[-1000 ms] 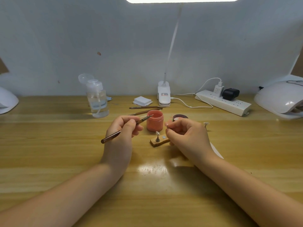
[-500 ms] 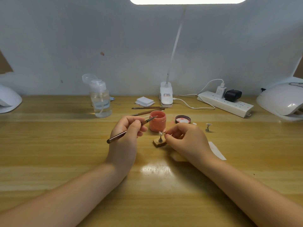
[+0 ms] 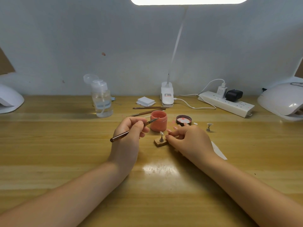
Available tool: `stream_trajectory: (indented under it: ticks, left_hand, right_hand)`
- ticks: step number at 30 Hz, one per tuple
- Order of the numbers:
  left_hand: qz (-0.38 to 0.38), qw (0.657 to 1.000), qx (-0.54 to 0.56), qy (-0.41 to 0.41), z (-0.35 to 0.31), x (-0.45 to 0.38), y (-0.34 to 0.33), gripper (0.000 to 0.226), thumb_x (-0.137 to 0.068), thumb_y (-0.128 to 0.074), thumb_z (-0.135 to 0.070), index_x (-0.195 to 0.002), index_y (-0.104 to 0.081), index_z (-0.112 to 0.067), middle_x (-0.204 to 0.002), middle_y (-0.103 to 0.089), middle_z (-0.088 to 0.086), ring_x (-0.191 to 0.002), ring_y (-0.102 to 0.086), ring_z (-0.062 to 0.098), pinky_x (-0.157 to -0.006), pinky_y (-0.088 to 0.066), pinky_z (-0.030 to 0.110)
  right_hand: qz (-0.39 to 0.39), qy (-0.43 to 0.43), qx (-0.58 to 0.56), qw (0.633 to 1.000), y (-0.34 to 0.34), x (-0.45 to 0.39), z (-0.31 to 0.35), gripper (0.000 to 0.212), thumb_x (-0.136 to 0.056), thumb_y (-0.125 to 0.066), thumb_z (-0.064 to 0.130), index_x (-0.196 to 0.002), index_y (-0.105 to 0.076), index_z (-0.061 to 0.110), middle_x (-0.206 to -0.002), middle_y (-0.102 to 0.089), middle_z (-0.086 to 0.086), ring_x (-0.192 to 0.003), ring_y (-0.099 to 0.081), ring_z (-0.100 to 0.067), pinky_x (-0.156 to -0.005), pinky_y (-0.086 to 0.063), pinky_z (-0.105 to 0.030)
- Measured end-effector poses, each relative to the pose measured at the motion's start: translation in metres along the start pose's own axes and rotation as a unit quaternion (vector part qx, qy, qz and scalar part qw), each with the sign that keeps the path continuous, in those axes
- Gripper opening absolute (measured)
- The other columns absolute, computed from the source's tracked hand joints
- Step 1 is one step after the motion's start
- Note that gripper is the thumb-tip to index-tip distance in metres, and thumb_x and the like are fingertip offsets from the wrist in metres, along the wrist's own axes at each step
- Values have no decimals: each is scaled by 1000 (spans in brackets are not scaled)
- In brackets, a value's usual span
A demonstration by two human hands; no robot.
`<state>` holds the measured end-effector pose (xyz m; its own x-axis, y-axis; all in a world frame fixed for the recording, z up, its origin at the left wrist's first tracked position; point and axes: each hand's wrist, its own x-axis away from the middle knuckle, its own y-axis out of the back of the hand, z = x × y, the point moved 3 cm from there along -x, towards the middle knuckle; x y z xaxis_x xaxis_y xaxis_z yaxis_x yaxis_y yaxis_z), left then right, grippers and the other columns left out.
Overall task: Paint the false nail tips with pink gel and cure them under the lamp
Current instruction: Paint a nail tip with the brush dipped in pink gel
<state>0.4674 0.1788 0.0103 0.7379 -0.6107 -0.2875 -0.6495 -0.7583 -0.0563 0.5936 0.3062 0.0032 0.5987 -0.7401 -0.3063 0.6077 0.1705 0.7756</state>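
little moved; pink gel jar [image 3: 158, 120] stands behind hands [image 3: 190, 141].

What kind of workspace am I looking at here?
Probably a nail-art desk: a curing lamp at the right edge, an open pink gel jar, and a nail tip on a stand between the hands.

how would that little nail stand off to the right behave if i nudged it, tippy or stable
Probably tippy: the lone nail stand rises on a thin stem from a small foot, with a wider nail tip on top. It looks very light, so a nudge would likely slide it or knock it over on the glossy wooden table.
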Motion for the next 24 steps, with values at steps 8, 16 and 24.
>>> stream_trajectory:
  ticks: [8,16,24]
  left_hand:
    - [25,999,35,32,3,-2,0,21,-98,-50,-11,-91,-69,-16,-71,-69,-7,-76,-65,7,-80,-57,37]
    - [74,986,117,93,5,-1,-7,20,-99,-50,-14,-92,-66,-21,-77,-67,-6,-85,-63,10,-95,-50,55]
    - [83,983,130,97,5,-1,-6,19,-99,-47,-11,-98,-64,-19,-77,-64,-1,-91,-61,19,-94,-51,56]
  right_hand:
    - [-49,44,-6,998,9,12,4,19,-80,-70,43,-83,-77,26,-61,-62,14,-62,-53,-4,-56,-34,-23]
    - [8,68,40,997,-2,9,13,21,-86,-61,50,-99,-74,38,-74,-66,12,-84,-59,-10,-56,-30,-17]
    - [-2,92,37,995,-2,10,16,20,-88,-61,44,-99,-74,34,-83,-70,10,-73,-52,-3,-57,-32,-20]
